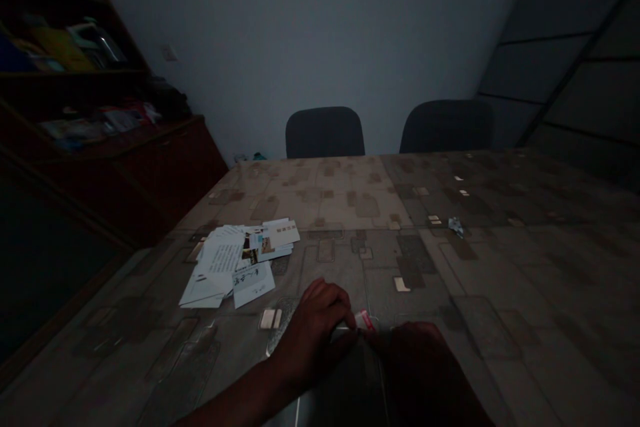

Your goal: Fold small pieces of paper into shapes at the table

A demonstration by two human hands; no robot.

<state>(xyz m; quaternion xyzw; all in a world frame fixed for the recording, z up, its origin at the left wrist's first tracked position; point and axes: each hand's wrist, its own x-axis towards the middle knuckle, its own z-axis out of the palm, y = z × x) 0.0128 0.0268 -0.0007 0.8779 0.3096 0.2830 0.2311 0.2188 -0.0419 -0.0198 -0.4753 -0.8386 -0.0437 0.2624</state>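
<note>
My left hand point(323, 320) is closed, its fingers curled and pressed together at the top edge of a dark flat thing point(345, 387) with pale edges. Close beside it, my right hand point(417, 350) lies in deep shadow with its fingertips drawn in toward the left thumb. Just beyond the meeting fingertips shows a small red-and-white piece point(365, 319). Whatever the fingertips pinch is too dark and too covered to name. To the left of my hands lies a loose pile of printed cards and papers point(240, 260).
A patterned cloth covers the table point(325, 197). A small crumpled scrap point(455, 226) lies at the right. Two dark chairs, one on the left point(325, 132) and one on the right point(447, 127), stand behind the far edge. A filled wooden cabinet point(165, 153) stands at the left.
</note>
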